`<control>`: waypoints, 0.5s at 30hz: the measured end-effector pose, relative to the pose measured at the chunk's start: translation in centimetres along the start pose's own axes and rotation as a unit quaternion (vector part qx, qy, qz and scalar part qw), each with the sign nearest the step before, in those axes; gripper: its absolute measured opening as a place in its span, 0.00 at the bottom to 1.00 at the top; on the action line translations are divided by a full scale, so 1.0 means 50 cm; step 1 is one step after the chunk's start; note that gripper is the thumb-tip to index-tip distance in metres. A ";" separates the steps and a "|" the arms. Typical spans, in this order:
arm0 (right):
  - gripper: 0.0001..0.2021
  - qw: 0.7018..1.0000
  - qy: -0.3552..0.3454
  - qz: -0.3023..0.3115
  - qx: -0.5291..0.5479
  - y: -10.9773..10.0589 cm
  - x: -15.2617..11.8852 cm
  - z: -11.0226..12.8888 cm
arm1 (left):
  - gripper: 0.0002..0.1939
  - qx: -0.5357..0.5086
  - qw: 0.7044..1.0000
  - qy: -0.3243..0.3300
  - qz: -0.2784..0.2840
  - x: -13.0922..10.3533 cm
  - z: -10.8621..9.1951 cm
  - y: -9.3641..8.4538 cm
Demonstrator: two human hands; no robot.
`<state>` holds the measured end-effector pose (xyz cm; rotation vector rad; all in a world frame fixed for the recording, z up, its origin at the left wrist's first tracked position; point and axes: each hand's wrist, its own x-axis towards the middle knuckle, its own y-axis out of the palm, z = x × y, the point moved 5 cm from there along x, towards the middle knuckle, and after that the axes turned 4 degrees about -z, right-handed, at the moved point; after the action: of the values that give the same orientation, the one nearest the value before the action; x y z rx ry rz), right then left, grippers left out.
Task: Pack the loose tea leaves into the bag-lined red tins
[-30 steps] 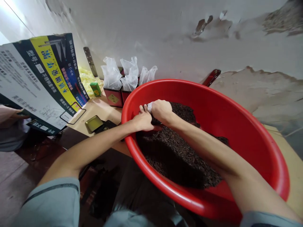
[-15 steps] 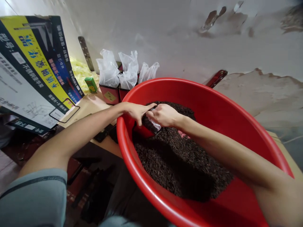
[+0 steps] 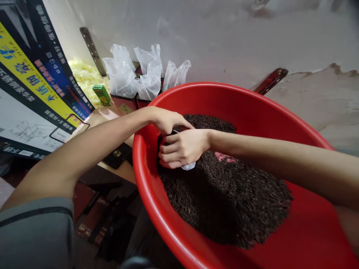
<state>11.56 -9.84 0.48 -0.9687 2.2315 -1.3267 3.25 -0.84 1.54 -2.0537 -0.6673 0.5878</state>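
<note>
A large red plastic basin [image 3: 153,194] holds a heap of dark, dried, tea-like leaves [image 3: 246,201]. Inside its left side, both hands are at a small dark-and-red box lined with a clear plastic bag [image 3: 188,166]; the box itself is now almost fully hidden. My left hand [image 3: 169,121] curves round the far side of the box, thumb stretched toward the right wrist, the other fingers mostly out of sight. Over the near side lies my right hand [image 3: 183,149], its fingers curled down, with a bit of the bag poking out beneath them.
Behind the basin stand several red boxes [image 3: 123,104] with clear bags [image 3: 122,73] rising from them. A small green box [image 3: 101,94], crumpled yellow wrapping [image 3: 85,78] and a big printed carton [image 3: 33,93] are at the left. Pink material [image 3: 224,157] shows among the leaves.
My right hand has gone from gripping the bag at the box's top to lying across the box with curled fingers, covering it. The left hand stays beside the box. The view has shifted slightly.
</note>
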 end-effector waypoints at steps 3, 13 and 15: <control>0.17 0.996 0.086 0.018 -0.014 0.019 -0.030 -0.015 | 0.37 0.015 0.998 -0.010 -0.059 0.009 0.024 -0.014; 0.20 0.854 0.474 0.209 -0.039 -0.010 -0.076 -0.064 | 0.32 0.042 0.934 -0.215 -0.281 -0.080 0.023 -0.025; 0.21 0.782 0.579 0.228 -0.030 -0.027 -0.075 -0.075 | 0.32 0.004 0.923 -0.238 -0.304 -0.112 0.005 -0.020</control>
<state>12.36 -5.28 3.38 0.6575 2.9998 -1.8386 -1.31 -3.88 3.13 -1.5640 -1.5111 0.7102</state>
